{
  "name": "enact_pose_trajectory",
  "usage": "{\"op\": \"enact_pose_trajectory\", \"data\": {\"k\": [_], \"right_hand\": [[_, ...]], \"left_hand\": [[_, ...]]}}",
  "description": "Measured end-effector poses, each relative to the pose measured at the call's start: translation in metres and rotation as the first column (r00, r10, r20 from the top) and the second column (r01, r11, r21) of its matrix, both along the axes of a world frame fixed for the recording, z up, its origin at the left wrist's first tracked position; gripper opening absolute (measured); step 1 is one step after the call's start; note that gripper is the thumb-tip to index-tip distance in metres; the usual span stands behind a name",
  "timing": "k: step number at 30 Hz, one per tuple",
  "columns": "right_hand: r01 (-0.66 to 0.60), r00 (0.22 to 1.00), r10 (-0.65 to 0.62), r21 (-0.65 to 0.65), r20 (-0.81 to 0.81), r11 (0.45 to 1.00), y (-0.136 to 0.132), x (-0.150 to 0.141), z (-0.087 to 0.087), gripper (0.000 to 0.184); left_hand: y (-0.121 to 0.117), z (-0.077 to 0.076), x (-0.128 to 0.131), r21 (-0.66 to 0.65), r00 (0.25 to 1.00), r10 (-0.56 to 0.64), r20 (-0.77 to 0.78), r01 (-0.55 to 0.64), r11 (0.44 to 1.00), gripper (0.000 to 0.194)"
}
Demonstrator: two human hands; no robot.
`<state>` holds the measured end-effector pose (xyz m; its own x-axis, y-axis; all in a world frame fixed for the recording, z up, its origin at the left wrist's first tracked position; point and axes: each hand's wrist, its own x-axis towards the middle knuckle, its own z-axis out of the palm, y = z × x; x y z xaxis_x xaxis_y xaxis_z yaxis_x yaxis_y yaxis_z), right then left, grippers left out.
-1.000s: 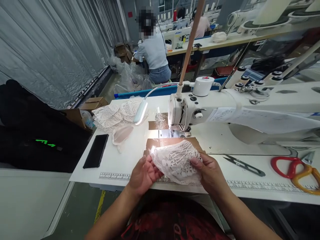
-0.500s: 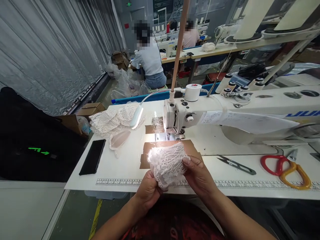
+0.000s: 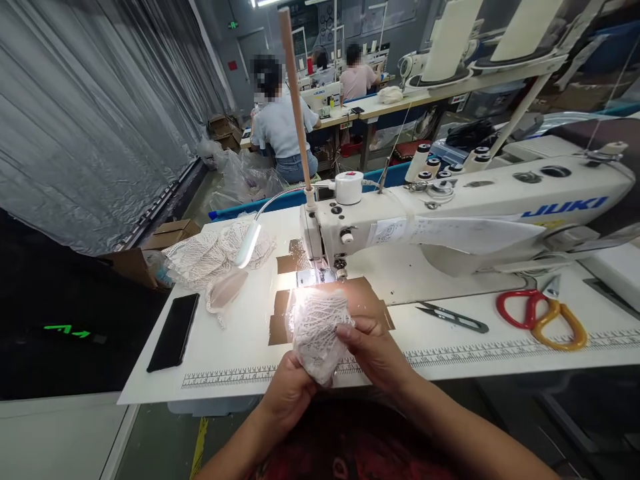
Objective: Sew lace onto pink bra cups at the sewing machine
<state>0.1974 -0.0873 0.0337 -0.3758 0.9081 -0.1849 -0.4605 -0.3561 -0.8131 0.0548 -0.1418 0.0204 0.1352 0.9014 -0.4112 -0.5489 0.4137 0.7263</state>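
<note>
The white lace piece is in front of the sewing machine, on the near side of its needle area, and both hands are holding it. The left hand pinches its lower edge with the thumb on top – the fingers below are mostly hidden, so I cannot tell how they are bent. The right hand pinches its right edge between the thumb and the curled fingers. Behind the lace, a brown sheet lies flat on the table, just before the sewing machine. The lamp, on a flexible neck, is at the left of the sewing machine, and strong light falls on the lace's upper left part. Farther left of the machine there is a lace pile, with a sheer piece at its near edge and a black phone nearer to the person. In front of the machine's arm, toward the right, lie the thread snips – and beside them the scissors with one red and one yellow handle
</note>
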Motion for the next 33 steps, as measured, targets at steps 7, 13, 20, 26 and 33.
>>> {"op": "enact_pose_trajectory", "data": {"k": [7,13,20,26,33], "right_hand": [[-0.001,0.998,-0.003,0.053,0.066,0.999,0.012,0.029,0.008,0.022],[-0.348,0.927,0.329,0.084,0.181,0.934,0.004,0.022,0.011,0.024],[-0.305,0.949,0.297,0.079,0.101,0.949,0.005,0.034,0.01,0.023],[-0.507,0.809,0.375,0.216,0.452,0.834,0.004,0.035,0.019,0.018],[-0.539,0.732,0.227,0.342,0.642,0.77,-0.003,0.018,0.013,0.013]], "left_hand": [[-0.002,0.019,-0.05,0.334,0.873,-0.201,-0.445,0.37,0.867,0.015],[0.004,0.04,-0.052,0.358,0.709,-0.026,-0.705,0.387,0.85,0.074],[0.013,0.018,-0.068,0.201,0.662,-0.219,-0.716,0.497,0.844,0.019],[0.012,0.038,-0.075,0.415,0.789,-0.039,-0.614,0.364,0.834,0.058],[0.009,0.032,-0.053,0.318,0.663,-0.176,-0.728,0.553,0.77,0.038]]}}
